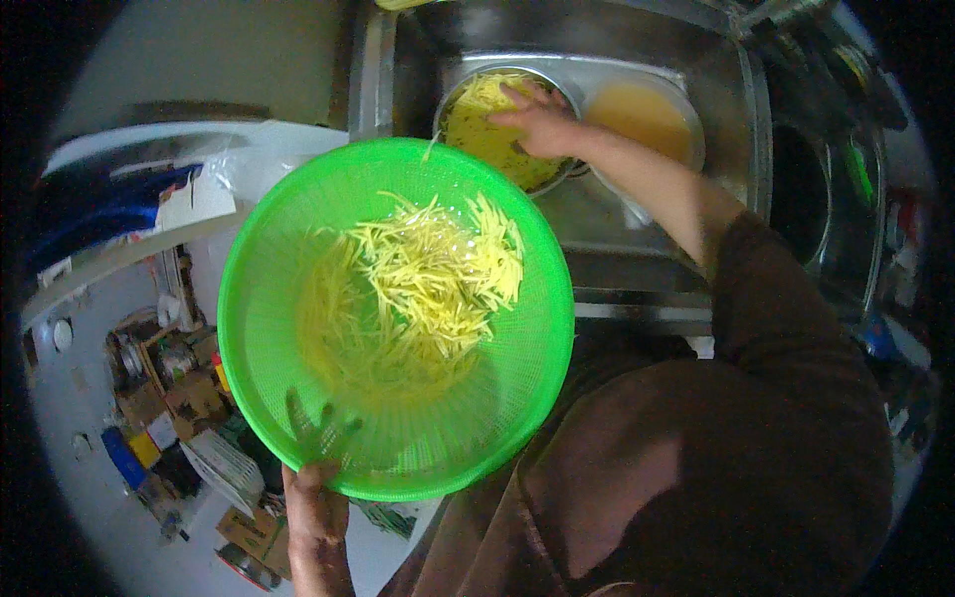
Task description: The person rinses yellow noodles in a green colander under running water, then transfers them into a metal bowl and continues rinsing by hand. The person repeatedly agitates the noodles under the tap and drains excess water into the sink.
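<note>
My left hand (317,481) grips the near rim of a bright green plastic mesh colander (392,489), its fingers showing dimly through the mesh. The colander is held up in front of the sink. Wet, pale yellow vegetable shreds (436,280) lie in its bottom, heaped toward the far right side. Beyond it, my right hand (543,119) reaches over a round metal bowl (563,78) with its fingers apart. That bowl holds yellowish water and a clump of similar shreds (489,89) at its far side. Whether the fingertips touch the contents, I cannot tell.
A stainless steel sink (656,250) surrounds the metal bowl. Right of it stands a basin of cloudy orange-brown liquid (638,112), partly behind my forearm. On the left is a shelf (134,246) with plastic bags. Cardboard boxes (250,533) and a white basket (224,466) lie on the floor.
</note>
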The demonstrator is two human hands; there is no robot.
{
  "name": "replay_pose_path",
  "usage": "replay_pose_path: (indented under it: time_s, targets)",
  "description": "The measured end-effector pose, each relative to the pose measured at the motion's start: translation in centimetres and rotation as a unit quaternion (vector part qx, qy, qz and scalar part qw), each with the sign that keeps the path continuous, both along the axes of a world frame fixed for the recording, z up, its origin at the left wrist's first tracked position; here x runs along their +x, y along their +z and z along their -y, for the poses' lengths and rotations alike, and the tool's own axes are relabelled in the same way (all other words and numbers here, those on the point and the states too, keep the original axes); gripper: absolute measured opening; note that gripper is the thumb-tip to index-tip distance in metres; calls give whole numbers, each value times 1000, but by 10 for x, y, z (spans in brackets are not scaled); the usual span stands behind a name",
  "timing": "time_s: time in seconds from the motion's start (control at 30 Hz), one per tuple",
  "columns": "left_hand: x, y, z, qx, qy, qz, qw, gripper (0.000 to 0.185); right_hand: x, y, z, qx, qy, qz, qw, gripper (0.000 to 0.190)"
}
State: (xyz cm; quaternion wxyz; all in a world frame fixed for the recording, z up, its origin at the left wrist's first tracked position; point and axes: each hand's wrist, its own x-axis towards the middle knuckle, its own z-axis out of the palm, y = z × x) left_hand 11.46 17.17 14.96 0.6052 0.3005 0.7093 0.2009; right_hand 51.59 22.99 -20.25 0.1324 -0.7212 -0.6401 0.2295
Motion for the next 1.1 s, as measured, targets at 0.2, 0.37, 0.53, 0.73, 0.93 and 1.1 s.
replay_pose_path:
  time_s: [0.2,0.37,0.53,0.73,0.93,1.1]
  targets:
    - [-3,1,5,5,19,28,999,74,-59,138,-9,180,148,-291,928,33]
    - [3,3,2,-11,17,26,999,72,-199,114,-35,206,156,-230,938,42]
    - [-3,1,3,-18,6,30,999,73,-290,142,-33,94,18,-278,956,45]
    - [-11,-3,1,-20,2,41,999,78,-269,161,19,177,404,-248,862,46]
    - [-5,-2,4,17,-9,26,999,72,-161,146,44,67,565,-156,807,48]
    - [-10,-1,4,-6,-1,46,999,76,-154,139,25,149,353,-219,897,71]
